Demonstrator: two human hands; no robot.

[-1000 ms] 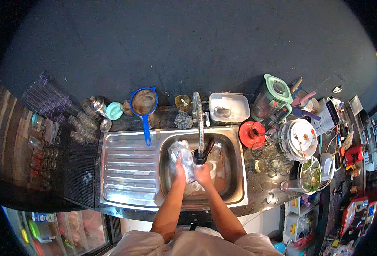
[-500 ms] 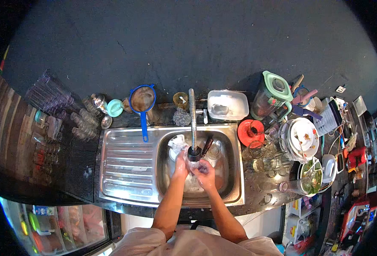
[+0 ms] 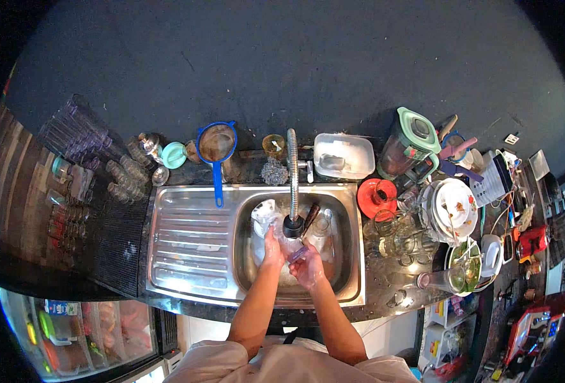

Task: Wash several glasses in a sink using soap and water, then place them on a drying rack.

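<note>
Under the black spray head [image 3: 292,226] of the faucet, both my hands are wet over the steel sink [image 3: 354,268]. My left hand [image 3: 272,249] is left of the spray head, its fingers stretched out and partly blurred by the water. My right hand [image 3: 308,268] is turned palm up, its fingers curled round a small clear, purple-tinted piece [image 3: 297,254]; its kind is unclear. A white dish [image 3: 265,210] sits in the sink beyond my left hand. Behind the spray head lean a dark handle [image 3: 312,216] and a clear glass [image 3: 322,223].
Left of the sink is a ribbed drainboard [image 3: 193,242], with a blue-rimmed strainer [image 3: 217,143] at its back edge. A plastic tub [image 3: 343,156] stands behind the sink. To the right crowd glass mugs [image 3: 407,246], a blender jug [image 3: 410,143] and stacked dirty plates [image 3: 455,204].
My right hand has turned palm up and moved slightly down and right, away from my left hand. The purple-tinted piece now shows in it. The view has shifted slightly.
</note>
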